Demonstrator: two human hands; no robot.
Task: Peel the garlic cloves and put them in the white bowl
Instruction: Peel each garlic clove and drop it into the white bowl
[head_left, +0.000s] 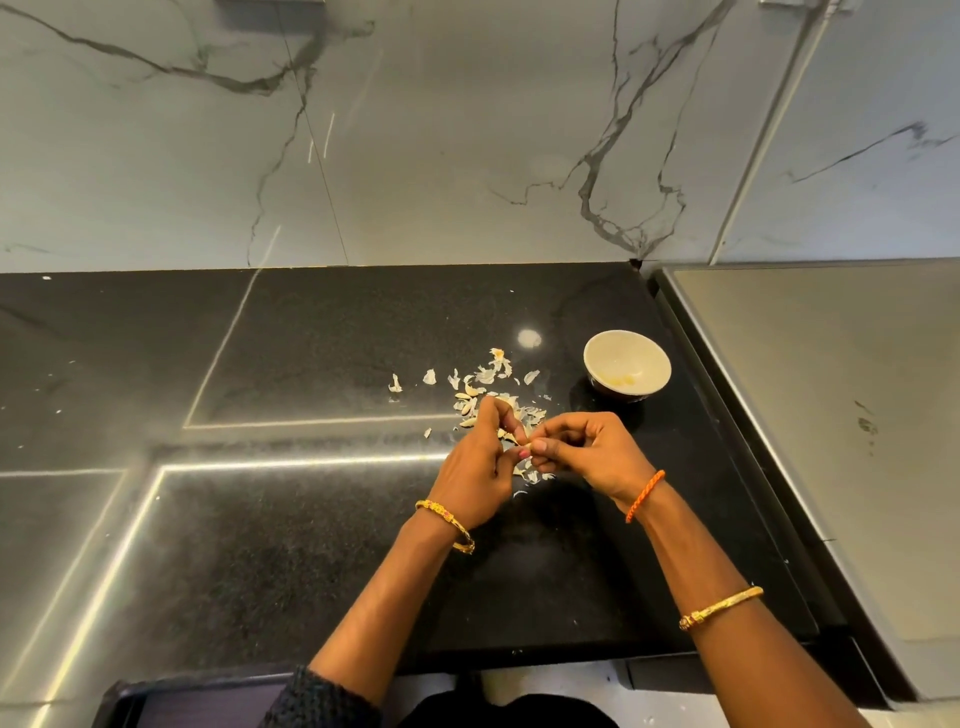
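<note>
- Head view looks down on both hands meeting low over the black tabletop (311, 519), right in the thick of the peel.
- Left hand (480, 467) has its fingers curled in, pinching at the garlic clove (525, 446); right hand (582, 452) pinches the same clove from the other side, thumb tip pressed on it.
- That clove is only a pale sliver between the fingertips, just above the scatter of peels (493, 387) and a few cloves that look unpeeled (467, 408).
- White bowl (627, 366) sits beyond the right hand, well apart from the clove; something yellowish lies at its bottom, too blurred to count.
- My read: skin coming off, drop into the bowl not yet due.
- To do it well: hold the clove steady with one hand, catch the loose skin edge with a nail, and strip lengthwise rather than crushing.
- Let the skin fall on the pile, not toward the bowl.
- Check for clinging skin before the reach.
- Writing or brands: none readable anywhere.
</note>
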